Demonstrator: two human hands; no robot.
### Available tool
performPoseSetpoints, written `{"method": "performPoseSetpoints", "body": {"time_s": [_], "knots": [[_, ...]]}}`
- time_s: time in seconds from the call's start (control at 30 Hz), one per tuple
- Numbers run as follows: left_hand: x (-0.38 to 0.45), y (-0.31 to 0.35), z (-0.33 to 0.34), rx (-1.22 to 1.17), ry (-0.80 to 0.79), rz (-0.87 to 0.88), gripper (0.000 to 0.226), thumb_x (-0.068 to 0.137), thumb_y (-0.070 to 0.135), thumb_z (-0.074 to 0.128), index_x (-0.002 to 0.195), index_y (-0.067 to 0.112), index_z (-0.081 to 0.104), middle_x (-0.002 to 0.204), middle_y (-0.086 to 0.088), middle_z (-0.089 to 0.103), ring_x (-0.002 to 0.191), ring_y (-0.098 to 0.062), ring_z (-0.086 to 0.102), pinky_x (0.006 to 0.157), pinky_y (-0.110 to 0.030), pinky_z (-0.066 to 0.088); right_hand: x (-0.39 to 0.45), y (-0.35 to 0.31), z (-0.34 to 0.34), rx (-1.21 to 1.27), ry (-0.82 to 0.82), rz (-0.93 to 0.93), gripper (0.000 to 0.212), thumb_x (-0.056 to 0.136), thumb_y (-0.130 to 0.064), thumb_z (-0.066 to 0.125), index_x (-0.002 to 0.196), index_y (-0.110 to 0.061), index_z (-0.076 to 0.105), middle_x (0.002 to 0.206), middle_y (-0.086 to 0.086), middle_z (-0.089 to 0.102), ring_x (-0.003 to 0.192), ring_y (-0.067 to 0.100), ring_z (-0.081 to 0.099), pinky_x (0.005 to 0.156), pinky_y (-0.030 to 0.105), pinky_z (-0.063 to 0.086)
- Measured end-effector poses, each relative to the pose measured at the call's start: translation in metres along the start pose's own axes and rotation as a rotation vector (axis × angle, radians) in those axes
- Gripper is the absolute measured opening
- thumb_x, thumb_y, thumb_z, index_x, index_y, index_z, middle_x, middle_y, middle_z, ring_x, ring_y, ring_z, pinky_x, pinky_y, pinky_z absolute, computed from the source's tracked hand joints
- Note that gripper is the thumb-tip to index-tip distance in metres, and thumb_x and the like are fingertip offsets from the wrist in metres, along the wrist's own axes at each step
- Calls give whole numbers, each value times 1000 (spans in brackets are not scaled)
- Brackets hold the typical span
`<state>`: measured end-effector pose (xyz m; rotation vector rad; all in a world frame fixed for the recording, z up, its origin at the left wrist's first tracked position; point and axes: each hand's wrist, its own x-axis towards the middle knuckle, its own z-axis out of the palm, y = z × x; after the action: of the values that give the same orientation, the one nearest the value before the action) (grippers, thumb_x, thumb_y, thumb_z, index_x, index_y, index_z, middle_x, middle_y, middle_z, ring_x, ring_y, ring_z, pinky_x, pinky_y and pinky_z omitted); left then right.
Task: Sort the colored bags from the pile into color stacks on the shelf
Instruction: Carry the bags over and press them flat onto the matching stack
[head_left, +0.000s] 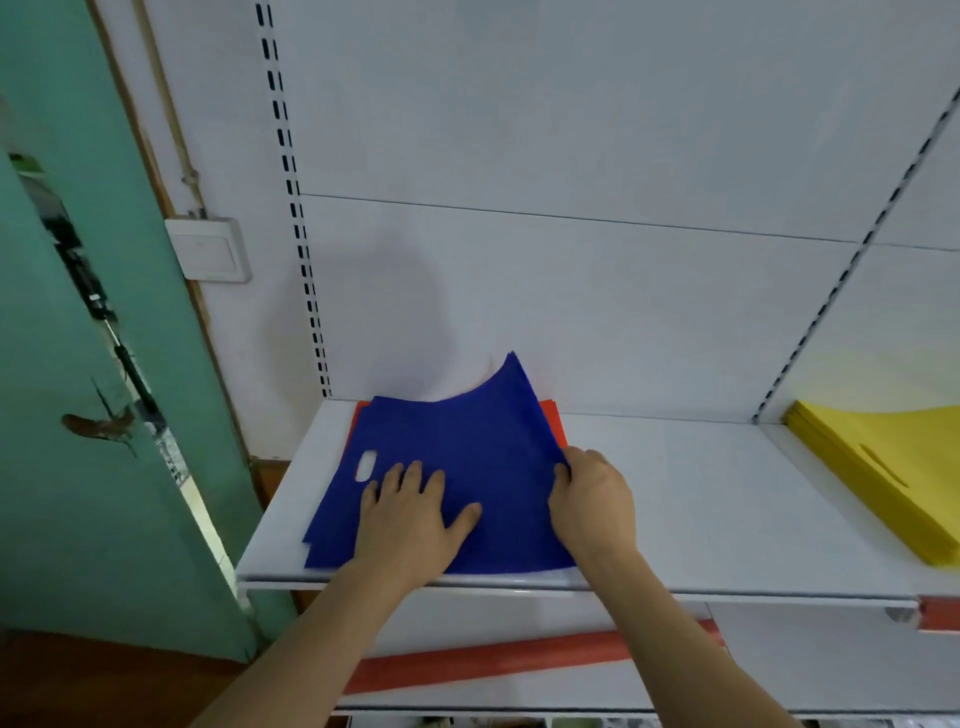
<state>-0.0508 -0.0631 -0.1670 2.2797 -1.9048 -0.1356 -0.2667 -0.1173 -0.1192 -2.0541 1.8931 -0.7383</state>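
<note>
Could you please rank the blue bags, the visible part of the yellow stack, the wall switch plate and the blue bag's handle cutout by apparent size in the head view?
Largest to smallest:
1. blue bags
2. yellow stack, cut off by the frame edge
3. wall switch plate
4. handle cutout

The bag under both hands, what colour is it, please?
Deep blue bag, seen in the head view.

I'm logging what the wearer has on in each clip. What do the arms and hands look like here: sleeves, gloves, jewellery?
Both arms are bare as far as the frame shows, with no sleeves in view. The left hand and right hand wear no gloves, and no ring, watch or bracelet is visible.
</note>
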Motion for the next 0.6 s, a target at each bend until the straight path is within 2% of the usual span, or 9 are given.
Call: {"method": "performPoseSetpoints", "body": {"time_s": [0.1, 0.17, 0.3, 0.4, 0.43, 0.5, 0.6], "knots": [[5, -14, -13, -133, 192, -47, 77, 100, 73, 32, 159, 23, 36, 164, -6, 40, 153, -29, 33, 123, -49, 34, -1, 1, -10, 142, 107, -54, 39, 102, -7, 40, 124, -21, 69, 111, -2, 67, 89, 21, 63, 82, 39, 56], [10, -28, -23, -228, 267, -89, 71, 103, 65, 40, 159, 22, 34, 159, -5, 46, 145, -27, 43, 118, -47, 42, -4, 1, -16, 248, 177, -43, 44, 102, -6, 41, 131, -25, 68, 113, -8, 68, 95, 17, 62, 85, 33, 50], [22, -47, -37, -544, 352, -170, 57, 106, 42, 50, 156, 22, 34, 142, -1, 58, 124, -25, 60, 99, -44, 56, -11, 5, -23, 434, 259, 26, 42, 103, -5, 43, 127, -28, 69, 108, -16, 71, 94, 7, 63, 86, 27, 48], [32, -52, -46, -858, 314, -268, 38, 108, 27, 48, 146, 25, 44, 126, 6, 64, 97, -13, 65, 74, -28, 50, -14, 11, -26, 512, 258, 71, 44, 101, -4, 42, 119, -32, 70, 93, -20, 72, 85, 0, 64, 73, 24, 47], [35, -51, -50, -967, 287, -275, 36, 108, 26, 48, 144, 27, 48, 124, 6, 65, 97, -14, 65, 74, -29, 50, -14, 12, -28, 525, 259, 77, 45, 100, -3, 41, 115, -34, 69, 89, -21, 71, 82, 0, 64, 70, 26, 46], [39, -49, -57, -1137, 298, -253, 37, 106, 25, 55, 144, 29, 52, 123, 11, 66, 107, -17, 66, 86, -38, 56, -14, 15, -34, 520, 270, 77, 45, 100, -2, 40, 111, -36, 68, 86, -23, 70, 80, 1, 63, 67, 29, 46], [44, -42, -64, -1211, 347, -171, 25, 103, 25, 63, 127, 34, 63, 110, 13, 72, 100, -12, 69, 87, -41, 59, -15, 20, -41, 496, 318, 94, 39, 102, -7, 43, 107, -39, 66, 87, -23, 69, 79, 8, 65, 67, 31, 48]]}}
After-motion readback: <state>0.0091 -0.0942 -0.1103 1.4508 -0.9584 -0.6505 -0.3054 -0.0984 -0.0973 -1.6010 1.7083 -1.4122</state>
